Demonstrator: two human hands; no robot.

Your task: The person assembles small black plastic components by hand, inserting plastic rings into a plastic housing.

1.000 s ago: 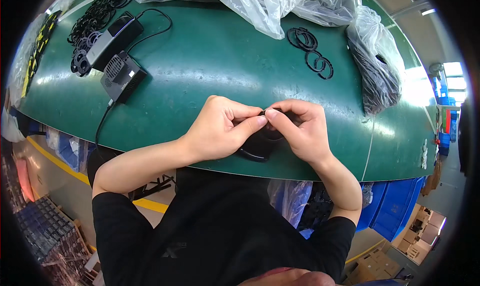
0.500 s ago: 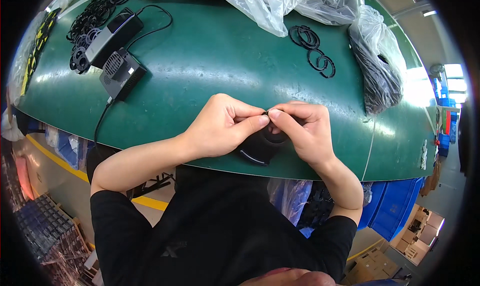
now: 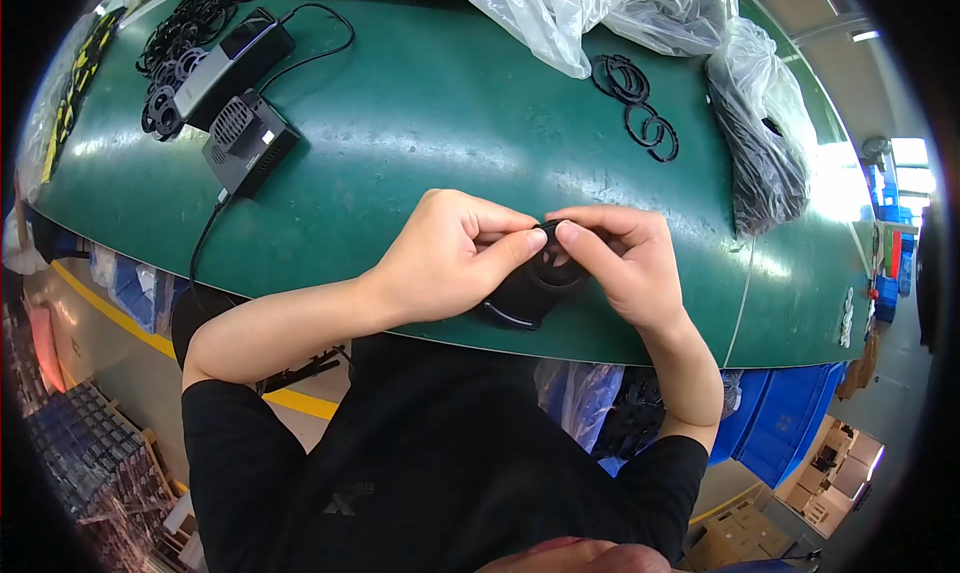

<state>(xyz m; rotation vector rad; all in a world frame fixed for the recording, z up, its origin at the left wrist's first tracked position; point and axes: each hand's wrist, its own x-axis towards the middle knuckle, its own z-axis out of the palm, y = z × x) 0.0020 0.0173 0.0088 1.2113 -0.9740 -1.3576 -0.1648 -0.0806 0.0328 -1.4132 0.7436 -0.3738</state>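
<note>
Head view: small black round part [image 3: 528,291] between both hands.

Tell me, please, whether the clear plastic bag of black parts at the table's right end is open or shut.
Cannot tell. The clear plastic bag lies slumped on the green table, bulging with black parts, but its mouth is not visible.

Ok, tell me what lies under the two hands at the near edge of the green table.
A black rounded plastic part lies under the left hand and right hand, on the green table. The fingers cover its upper portion.
</note>
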